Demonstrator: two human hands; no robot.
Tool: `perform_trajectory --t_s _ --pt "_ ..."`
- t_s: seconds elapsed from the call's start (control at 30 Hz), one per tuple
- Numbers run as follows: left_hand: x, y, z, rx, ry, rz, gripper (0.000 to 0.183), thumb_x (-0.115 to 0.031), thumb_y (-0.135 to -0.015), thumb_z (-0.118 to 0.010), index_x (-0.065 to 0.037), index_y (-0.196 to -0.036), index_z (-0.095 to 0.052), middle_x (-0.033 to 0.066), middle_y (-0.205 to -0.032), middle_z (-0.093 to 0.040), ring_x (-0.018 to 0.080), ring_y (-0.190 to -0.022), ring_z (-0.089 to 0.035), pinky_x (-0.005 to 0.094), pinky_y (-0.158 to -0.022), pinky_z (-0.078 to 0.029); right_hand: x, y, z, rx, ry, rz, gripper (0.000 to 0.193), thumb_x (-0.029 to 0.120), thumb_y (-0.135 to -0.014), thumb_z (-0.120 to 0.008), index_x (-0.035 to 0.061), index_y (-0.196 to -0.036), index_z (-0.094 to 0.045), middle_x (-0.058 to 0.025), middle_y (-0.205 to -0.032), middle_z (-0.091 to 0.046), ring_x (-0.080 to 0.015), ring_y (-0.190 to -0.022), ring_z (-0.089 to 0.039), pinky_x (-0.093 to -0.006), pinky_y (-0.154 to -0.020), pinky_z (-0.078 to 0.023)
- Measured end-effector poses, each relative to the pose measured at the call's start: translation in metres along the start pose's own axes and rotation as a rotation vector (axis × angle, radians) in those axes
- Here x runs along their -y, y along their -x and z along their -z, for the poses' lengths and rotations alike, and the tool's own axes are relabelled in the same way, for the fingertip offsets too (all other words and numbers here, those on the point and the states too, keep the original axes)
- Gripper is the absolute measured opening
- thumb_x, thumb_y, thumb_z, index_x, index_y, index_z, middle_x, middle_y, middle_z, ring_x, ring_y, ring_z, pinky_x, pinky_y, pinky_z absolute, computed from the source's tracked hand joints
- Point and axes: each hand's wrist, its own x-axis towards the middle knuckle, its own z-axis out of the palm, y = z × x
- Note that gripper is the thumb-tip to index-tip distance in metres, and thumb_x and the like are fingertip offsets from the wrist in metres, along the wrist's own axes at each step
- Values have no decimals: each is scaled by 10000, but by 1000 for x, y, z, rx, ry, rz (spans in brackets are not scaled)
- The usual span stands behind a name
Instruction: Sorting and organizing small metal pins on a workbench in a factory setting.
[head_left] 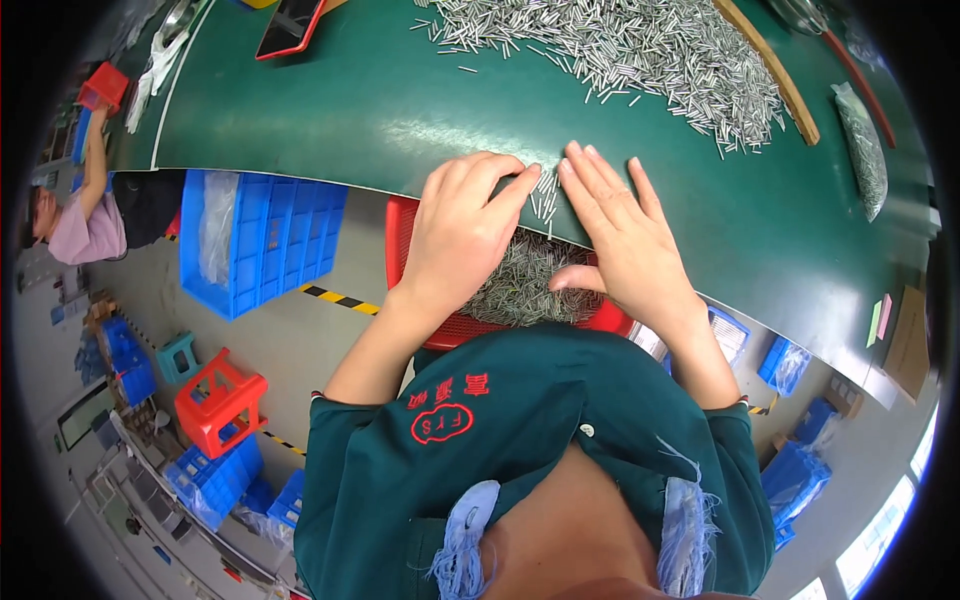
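Note:
A small cluster of thin metal pins lies at the near edge of the green table, between my two hands. My left hand is closed, its fingers curled and its fingertips touching the cluster's left side; whether anything is inside it is hidden. Flat and stretched out, the fingers of my right hand rest on the table at the cluster's right side, with the thumb reaching back below the edge. Under that edge a red basket holds many similar loose pins.
A large heap of metal pins covers the table's far side, bordered by a wooden strip. A filled clear bag lies at right, a red-edged phone at far left. Blue crates and a red stool stand left; another person works there.

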Motion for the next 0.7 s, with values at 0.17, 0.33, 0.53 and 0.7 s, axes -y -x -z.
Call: perform_trajectory --t_s 0.17,0.33,0.53,0.7 --pt "7 9 17 62 101 -99 302 20 -718 -694 -86 -1001 -700 7 -1003 -633 216 -1002 -620 388 -910 -457 4 7 -1 91 -16 207 860 578 -799 -635 84 -1479 -450 -47 -1554 -411 -203 -1456 -347 -472 -1213 -237" --pt "12 -11 14 -7 77 17 328 5 -748 -681 -102 -1056 -711 23 -1015 -633 233 -958 -608 379 -867 -457 -5 8 14 130 -364 249 551 308 -903 -682 107 -1399 -549 -85 -1472 -515 -233 -1408 -434 -484 -1182 -307" --pt "20 -63 -31 -16 -27 -141 362 -68 -788 -685 -131 -1143 -719 27 -1006 -599 220 -968 -583 382 -835 -464 -40 -1 14 -135 23 -95 606 319 -888 -699 50 -1403 -522 -112 -1463 -508 -291 -1419 -409 -484 -1183 -294" --pt "36 -76 -31 -20 -155 -128 353 -76 -781 -692 -154 -1124 -727 9 -976 -597 202 -939 -579 371 -817 -465 -46 3 11 -137 56 -142 591 337 -897 -688 47 -1388 -532 -114 -1491 -471 -300 -1432 -384 -476 -1188 -289"
